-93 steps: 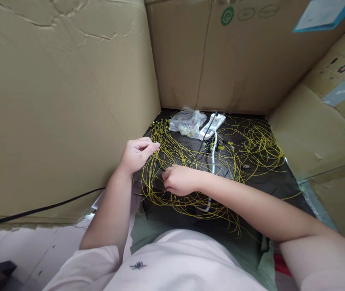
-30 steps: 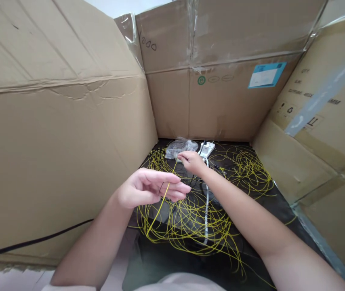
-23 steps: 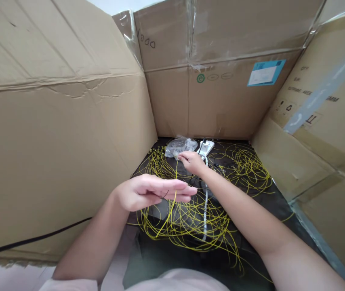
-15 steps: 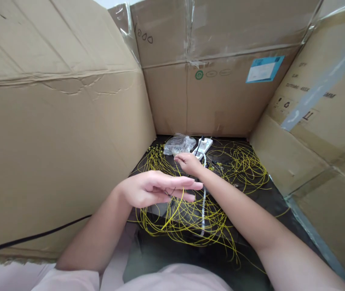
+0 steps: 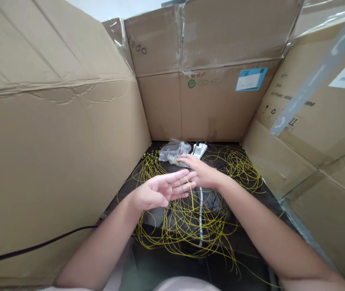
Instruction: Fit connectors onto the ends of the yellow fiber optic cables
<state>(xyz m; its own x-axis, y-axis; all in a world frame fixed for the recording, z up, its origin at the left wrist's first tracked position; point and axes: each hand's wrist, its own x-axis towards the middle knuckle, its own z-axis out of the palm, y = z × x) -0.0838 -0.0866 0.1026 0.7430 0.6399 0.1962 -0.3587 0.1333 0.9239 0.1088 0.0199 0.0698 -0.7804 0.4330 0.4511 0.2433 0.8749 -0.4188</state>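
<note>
My left hand (image 5: 166,190) is palm-up over the tangle, fingers stretched out and thumb apart. Across its fingers lies a short bit of yellow wire (image 5: 192,198) whose end hangs down, plus a thin dark strand. Just beyond, my right hand (image 5: 201,169) has its fingers extended over the near edge of a clear plastic bag (image 5: 172,151); I cannot tell whether they touch it. Beneath both hands spreads a loose tangle of thin yellow wires (image 5: 172,234).
Cardboard boxes wall in the dark work surface on the left (image 5: 69,133), back (image 5: 205,109) and right (image 5: 318,153). A white power strip (image 5: 200,150) with a white cord (image 5: 201,218) lies behind my right hand. More yellow wire (image 5: 245,169) is coiled at right.
My right hand has gone from a closed pinch to extended fingers. My left hand has turned its palm upward, fingers still stretched. The view has shifted slightly.
</note>
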